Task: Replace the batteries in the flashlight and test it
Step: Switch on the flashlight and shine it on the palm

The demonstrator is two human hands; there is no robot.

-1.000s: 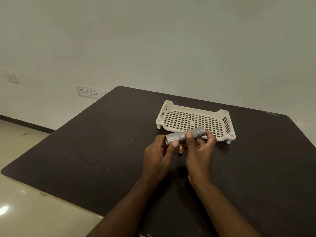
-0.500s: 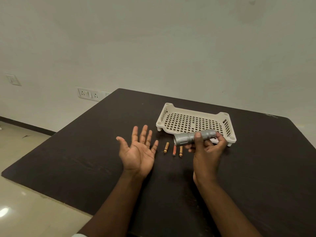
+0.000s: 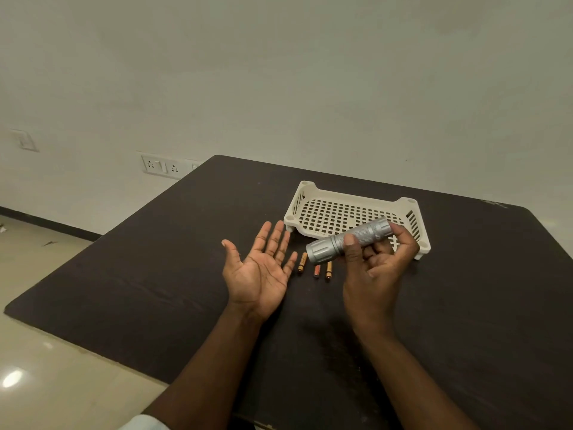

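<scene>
My right hand [image 3: 376, 268] grips a silver metal flashlight [image 3: 347, 240] around its knurled body, above the table, with the wide head end pointing left toward my other hand. My left hand [image 3: 260, 268] is held palm up with fingers spread, holding nothing, just left of the flashlight head. Three small orange-gold batteries [image 3: 316, 268] lie side by side on the dark table [image 3: 155, 274] between my two hands, below the flashlight head.
A cream perforated plastic tray [image 3: 310, 193] stands behind the flashlight, toward the table's far edge, with nothing seen in it. A wall with a socket panel [image 3: 159, 166] lies beyond. The table's left edge drops to a tiled floor [image 3: 46, 367].
One second ago both hands held the flashlight. My left hand has let go and opened palm up to the left, uncovering the batteries. The flashlight now tilts, head end lower.
</scene>
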